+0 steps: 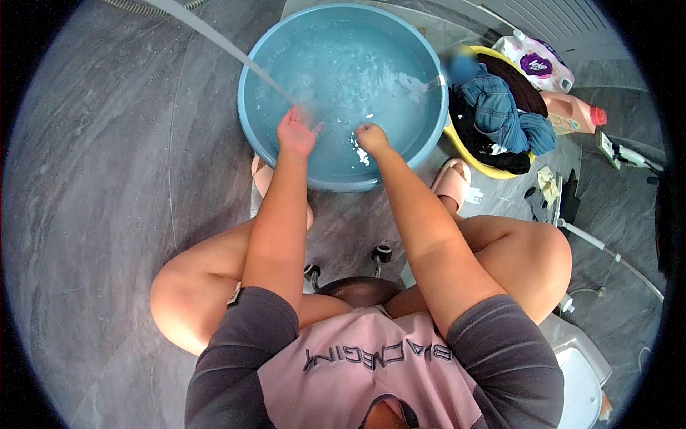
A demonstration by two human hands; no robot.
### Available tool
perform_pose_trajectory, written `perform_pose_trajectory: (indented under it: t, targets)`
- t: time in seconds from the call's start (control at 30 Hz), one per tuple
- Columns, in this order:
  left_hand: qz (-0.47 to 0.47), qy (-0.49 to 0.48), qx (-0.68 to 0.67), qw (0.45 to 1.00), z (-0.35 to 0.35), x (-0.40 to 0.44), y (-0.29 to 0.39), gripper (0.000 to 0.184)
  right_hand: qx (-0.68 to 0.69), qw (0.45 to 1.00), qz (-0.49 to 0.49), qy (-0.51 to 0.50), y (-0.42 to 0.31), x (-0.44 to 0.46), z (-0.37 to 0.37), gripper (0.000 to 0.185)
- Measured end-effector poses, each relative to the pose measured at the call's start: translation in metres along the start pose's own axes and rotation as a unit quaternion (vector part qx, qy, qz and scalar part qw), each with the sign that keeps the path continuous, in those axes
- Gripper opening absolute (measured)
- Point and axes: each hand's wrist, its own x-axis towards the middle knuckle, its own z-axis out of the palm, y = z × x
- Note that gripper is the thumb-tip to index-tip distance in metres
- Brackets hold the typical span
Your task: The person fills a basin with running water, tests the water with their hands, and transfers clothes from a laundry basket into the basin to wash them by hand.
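Note:
A large blue basin (343,184) holds rippling, bubbly water. A stream of water (221,44) falls from the upper left to beside my left hand (296,134). That hand is over the near left part of the basin, palm up, its fingers spread, holding nothing. My right hand (371,139) is over the near middle of the basin with its fingers curled closed. Whatever it may hold is hidden. The two hands are apart.
A yellow tub (486,169) of dark clothes and blue denim (493,104) stands right of the basin. Beyond it are a white and purple package (536,64) and a pink bottle with a red cap (572,112). A white hose (614,254) lies at the right.

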Motion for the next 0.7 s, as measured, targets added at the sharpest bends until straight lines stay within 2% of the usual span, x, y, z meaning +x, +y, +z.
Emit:
perform_pose_trajectory:
  t: [0.13,0.23,0.33,0.4,0.6,0.7]
  targets:
    - [0.001,-0.001,-0.012,1.000,-0.004,0.003,-0.001,0.045,-0.010,1.000,-0.005,0.008,0.000,0.001,0.001,0.027]
    - [0.005,-0.019,-0.021,1.000,-0.008,0.007,-0.002,0.044,0.041,0.998,0.032,-0.024,-0.011,-0.010,-0.005,0.028]
    - [0.009,0.005,-0.015,1.000,-0.002,0.003,-0.002,0.045,0.038,0.999,0.007,-0.025,0.004,0.004,0.003,0.031]
    - [0.011,0.004,-0.016,1.000,-0.003,0.004,-0.002,0.046,-0.021,0.999,-0.021,0.032,0.011,0.012,0.009,0.031]
    - [0.010,-0.024,-0.032,0.999,-0.002,0.001,-0.002,0.047,0.034,0.999,0.014,-0.005,0.011,0.012,0.008,0.033]
    - [0.008,-0.016,-0.021,1.000,-0.003,0.002,-0.001,0.048,0.017,1.000,-0.017,0.015,0.010,0.010,0.008,0.032]
